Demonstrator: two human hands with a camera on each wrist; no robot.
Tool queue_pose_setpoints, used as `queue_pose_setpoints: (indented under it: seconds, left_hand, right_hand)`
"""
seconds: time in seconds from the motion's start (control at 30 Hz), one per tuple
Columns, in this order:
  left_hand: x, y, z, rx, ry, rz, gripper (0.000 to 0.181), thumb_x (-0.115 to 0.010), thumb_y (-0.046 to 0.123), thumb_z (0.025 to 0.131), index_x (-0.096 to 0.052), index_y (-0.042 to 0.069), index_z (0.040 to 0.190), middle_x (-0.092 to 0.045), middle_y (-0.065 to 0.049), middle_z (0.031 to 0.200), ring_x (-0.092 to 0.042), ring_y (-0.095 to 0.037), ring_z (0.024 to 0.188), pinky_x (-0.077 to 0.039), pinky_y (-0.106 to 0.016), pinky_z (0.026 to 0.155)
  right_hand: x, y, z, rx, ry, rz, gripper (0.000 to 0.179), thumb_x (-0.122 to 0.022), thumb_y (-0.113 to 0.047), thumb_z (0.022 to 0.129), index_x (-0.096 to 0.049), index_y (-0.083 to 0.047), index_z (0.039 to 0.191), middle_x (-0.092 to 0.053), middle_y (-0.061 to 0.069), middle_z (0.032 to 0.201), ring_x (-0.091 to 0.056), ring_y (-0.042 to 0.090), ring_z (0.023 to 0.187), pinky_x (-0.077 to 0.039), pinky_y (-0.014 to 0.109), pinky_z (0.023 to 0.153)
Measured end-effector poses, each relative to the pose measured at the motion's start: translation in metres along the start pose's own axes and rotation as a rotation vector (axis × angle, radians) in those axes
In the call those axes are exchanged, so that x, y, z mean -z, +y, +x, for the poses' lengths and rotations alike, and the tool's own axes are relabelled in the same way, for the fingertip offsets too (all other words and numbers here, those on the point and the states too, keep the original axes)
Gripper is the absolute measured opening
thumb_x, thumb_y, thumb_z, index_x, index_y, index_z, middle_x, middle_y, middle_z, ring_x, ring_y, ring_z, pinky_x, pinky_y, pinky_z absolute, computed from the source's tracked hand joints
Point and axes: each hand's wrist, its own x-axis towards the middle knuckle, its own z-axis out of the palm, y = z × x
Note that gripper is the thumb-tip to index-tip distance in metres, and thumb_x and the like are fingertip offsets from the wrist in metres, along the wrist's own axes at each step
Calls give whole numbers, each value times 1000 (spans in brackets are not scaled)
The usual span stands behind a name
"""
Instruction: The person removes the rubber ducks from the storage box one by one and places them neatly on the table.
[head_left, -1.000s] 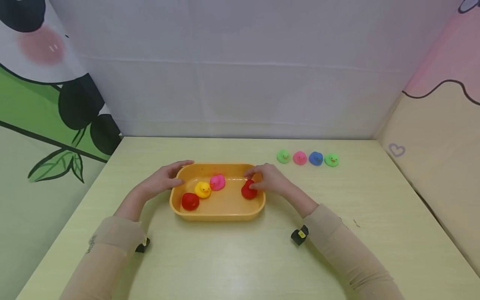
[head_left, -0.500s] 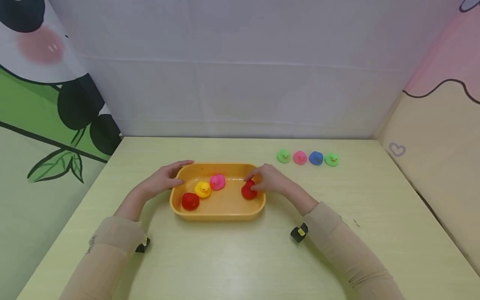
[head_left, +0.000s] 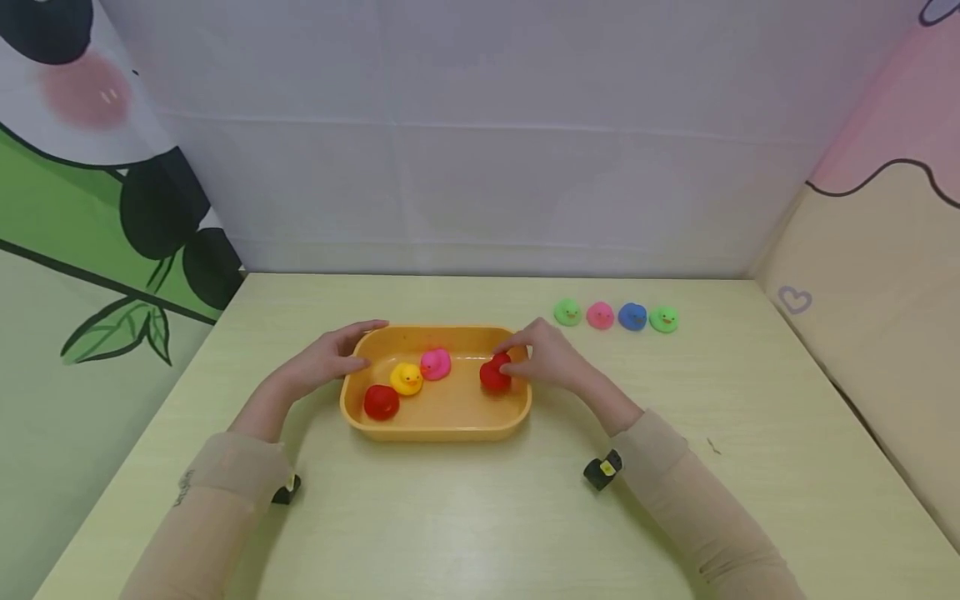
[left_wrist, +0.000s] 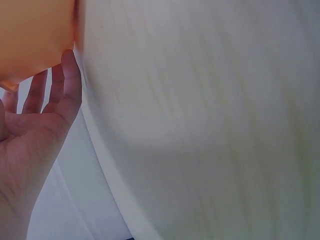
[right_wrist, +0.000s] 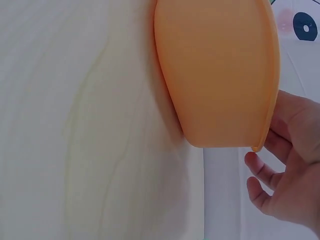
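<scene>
A yellow-orange plastic tray [head_left: 442, 435] stands on the table. My left hand [head_left: 322, 364] grips its left end, with the thumb over the rim and the fingers along the outer wall; in the left wrist view the fingertips touch the orange wall [left_wrist: 35, 35]. Over the tray's right end, my right hand [head_left: 546, 358] pinches a red toy duck [head_left: 493, 377] between thumb and fingers. A yellow rubber duck [head_left: 406, 379], a pink rubber duck [head_left: 436, 364] and a round red toy [head_left: 381, 402] lie in the left half. The tray wall [right_wrist: 220, 75] hides the red duck in the right wrist view.
Behind the tray to the right, a row of small ducks stands on the table: a green duck [head_left: 567, 312], a pink one [head_left: 600, 316], a blue one [head_left: 632, 317] and another green one [head_left: 664, 319]. A white cloth backdrop [head_left: 480, 167] rises behind the table.
My right hand has risen slightly, and the red duck has shifted a little up and left with it. The left hand and the tray stay put.
</scene>
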Motion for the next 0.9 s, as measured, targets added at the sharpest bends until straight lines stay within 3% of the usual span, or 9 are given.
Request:
queue_pose_setpoints:
  seconds: [0.27,0.53,0.9]
  left_hand:
    - [0,2,-1,4,0,-7,62,-59,17,91,-32,31,145,-37,-8,148,-39,-32,131,-42,-51,101]
    - [-2,0,0,3,4,3,64,-60,18,91,-31,29,146,-36,-8,148,-39,-32,131,-41,-51,102]
    - [-2,-7,3,3,15,24,66,-63,23,90,-30,33,146,-35,-4,149,-40,-30,131,-42,-49,102]
  right_hand:
    - [14,-5,-7,-66,88,49,25,-74,-27,81,-73,-20,105,-70,-4,103,-55,24,102,-50,40,86]
    - [30,-6,-18,-105,143,15,30,-72,-35,82,-71,-23,110,-67,-5,106,-54,27,104,-51,36,78]
    - [53,20,-34,-138,222,-26,30,-71,-35,83,-71,-19,109,-68,1,107,-55,30,99,-50,37,74]
